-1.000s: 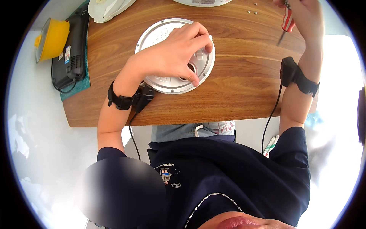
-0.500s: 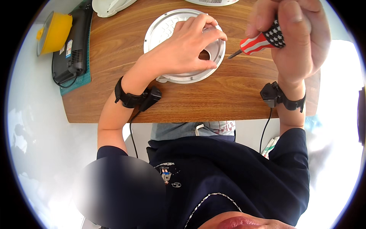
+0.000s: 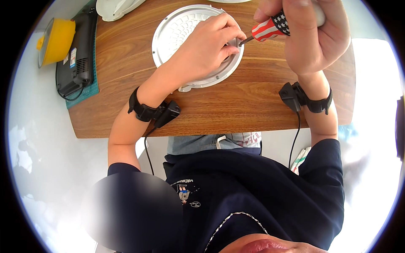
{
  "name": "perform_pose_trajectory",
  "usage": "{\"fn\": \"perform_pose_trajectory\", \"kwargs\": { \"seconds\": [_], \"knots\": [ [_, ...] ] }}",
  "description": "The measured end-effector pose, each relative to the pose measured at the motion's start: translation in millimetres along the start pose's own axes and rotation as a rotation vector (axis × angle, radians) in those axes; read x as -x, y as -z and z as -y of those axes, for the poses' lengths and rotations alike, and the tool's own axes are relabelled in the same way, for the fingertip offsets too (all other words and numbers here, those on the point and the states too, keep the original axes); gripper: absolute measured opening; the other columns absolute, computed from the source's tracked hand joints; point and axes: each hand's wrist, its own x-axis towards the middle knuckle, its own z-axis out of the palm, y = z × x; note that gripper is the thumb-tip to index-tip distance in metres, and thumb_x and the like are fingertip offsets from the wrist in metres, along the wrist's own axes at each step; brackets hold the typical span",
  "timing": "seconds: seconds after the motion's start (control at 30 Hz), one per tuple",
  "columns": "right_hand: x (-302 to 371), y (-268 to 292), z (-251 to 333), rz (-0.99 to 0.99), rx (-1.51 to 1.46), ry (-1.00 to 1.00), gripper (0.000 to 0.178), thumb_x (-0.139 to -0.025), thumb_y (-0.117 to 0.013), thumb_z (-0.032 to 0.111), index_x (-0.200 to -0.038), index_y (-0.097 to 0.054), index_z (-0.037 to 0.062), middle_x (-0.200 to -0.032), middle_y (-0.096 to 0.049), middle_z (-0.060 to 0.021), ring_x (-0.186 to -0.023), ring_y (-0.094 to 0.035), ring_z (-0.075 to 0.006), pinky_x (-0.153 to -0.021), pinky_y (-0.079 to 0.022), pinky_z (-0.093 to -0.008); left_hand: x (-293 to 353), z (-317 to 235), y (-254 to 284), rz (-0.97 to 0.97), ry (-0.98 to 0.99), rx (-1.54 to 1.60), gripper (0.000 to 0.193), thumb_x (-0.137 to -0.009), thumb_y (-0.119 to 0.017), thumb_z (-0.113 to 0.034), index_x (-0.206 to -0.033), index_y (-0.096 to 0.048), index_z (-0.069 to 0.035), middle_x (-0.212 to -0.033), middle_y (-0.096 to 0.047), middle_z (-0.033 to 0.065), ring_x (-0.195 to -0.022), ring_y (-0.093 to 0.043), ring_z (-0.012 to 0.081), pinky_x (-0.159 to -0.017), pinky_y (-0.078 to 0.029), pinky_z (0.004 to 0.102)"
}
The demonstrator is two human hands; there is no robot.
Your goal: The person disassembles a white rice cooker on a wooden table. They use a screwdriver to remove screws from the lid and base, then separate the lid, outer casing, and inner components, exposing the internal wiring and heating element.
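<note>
A round silver metal cover with a patterned face and a small tab at its near edge lies on the wooden table. My left hand reaches across it, its curled fingers and thumb gripping the cover's right part beside the rim. In my right hand is a screwdriver with a red, white and black star-patterned handle. The screwdriver's tip meets the cover's right rim, close to my left fingertips. Beneath my left palm, part of the cover is hidden.
A yellow round-bodied object stands at the far left by a black device on a green mat. White plastic pieces lie at the table's far edge. Black straps with small boxes and cables are on both my wrists.
My right hand has come left, bringing the screwdriver tip from beside the cover onto its rim. My left thumb and fingers have drawn closer together. The cover sits slightly further left and turned.
</note>
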Motion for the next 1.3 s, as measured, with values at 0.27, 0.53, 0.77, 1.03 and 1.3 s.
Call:
{"fn": "perform_pose_trajectory", "kwargs": {
  "seconds": [0.27,0.53,0.77,1.03,1.3],
  "knots": [
    [7,6,-27,0.041,-0.06,0.087,0.017,-0.104,-0.053,0.008,-0.104,-0.062,-0.0057,-0.078,-0.064,-0.0065,-0.063,-0.06,-0.0067,-0.054,-0.045,-0.0201,-1,0,-5,-0.019,0.108,0.135,0.011,-0.088,-0.076,-0.006,-0.099,-0.075,-0.005,-0.103,-0.062,0.0068,-0.087,-0.066,0.0236,-0.074,-0.054,0.0353],
    [-27,19,-22,0.219,0.431,0.531,0.031,-0.088,-0.08,0.023,-0.105,-0.071,-0.0018,-0.081,-0.063,-0.0064,-0.068,-0.057,-0.0138,-0.059,-0.042,-0.0279,-1,4,-14,-0.075,0.159,0.276,0.009,-0.09,-0.075,-0.006,-0.099,-0.075,-0.004,-0.104,-0.063,0.0067,-0.087,-0.066,0.0227,-0.075,-0.054,0.0337],
    [-20,21,-19,0.237,0.373,0.379,0.061,-0.069,-0.095,0.03,-0.115,-0.07,-0.0019,-0.106,-0.069,-0.0103,-0.085,-0.064,-0.0152,-0.069,-0.052,-0.0279,-4,-3,-8,0.061,0.354,0.338,0.012,-0.095,-0.069,-0.005,-0.105,-0.073,-0.002,-0.104,-0.065,0.0069,-0.09,-0.068,0.02,-0.079,-0.054,0.0302],
    [-18,16,-17,0.35,-0.085,0.111,0.041,-0.083,-0.078,0.004,-0.121,-0.064,-0.0052,-0.117,-0.069,-0.0125,-0.103,-0.066,-0.0175,-0.093,-0.055,-0.031,-1,6,-13,-0.032,0.175,0.287,0.014,-0.095,-0.07,-0.007,-0.106,-0.072,0.001,-0.103,-0.067,0.0076,-0.092,-0.072,0.0197,-0.081,-0.055,0.0302],
    [-13,12,-35,0.28,-0.406,0.194,0.032,-0.089,-0.065,-0.003,-0.121,-0.063,-0.0071,-0.113,-0.068,-0.0129,-0.107,-0.066,-0.0179,-0.095,-0.053,-0.0312,-1,1,-12,-0.045,0.195,0.274,0.011,-0.092,-0.073,-0.002,-0.102,-0.071,0.002,-0.104,-0.063,0.0075,-0.093,-0.072,0.0208,-0.08,-0.056,0.0326]
  ]
}}
